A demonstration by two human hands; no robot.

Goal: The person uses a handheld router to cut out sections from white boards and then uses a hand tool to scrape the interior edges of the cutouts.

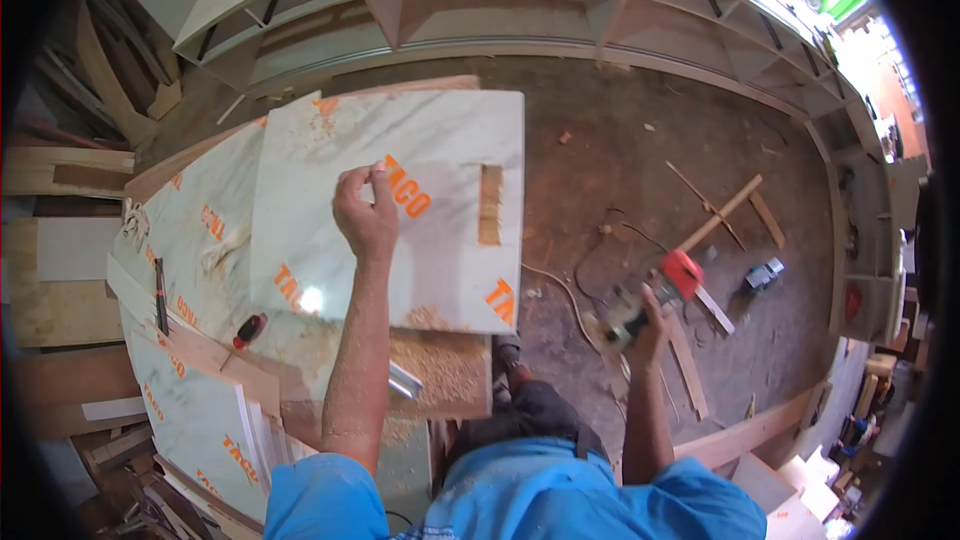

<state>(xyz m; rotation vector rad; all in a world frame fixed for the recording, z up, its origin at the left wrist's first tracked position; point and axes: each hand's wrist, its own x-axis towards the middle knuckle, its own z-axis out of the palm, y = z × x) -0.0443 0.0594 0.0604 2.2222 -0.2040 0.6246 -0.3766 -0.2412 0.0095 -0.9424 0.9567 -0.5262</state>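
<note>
My left hand is over a white marble-patterned board with orange print, its fingers curled together; whatever they may hold cannot be made out. A narrow rectangular patch of bare wood shows near the board's right side. My right hand, out beyond the board's right edge, grips a red and dark power tool, slightly blurred, above the floor. Sawdust lies heaped below the board's near edge, beside a metal piece. A red-and-black hand tool lies to the left.
A long pale cabinet carcass runs along the back and right. Wood offcuts, a cord and a grey-blue tool lie on the floor. Stacked boards line the left.
</note>
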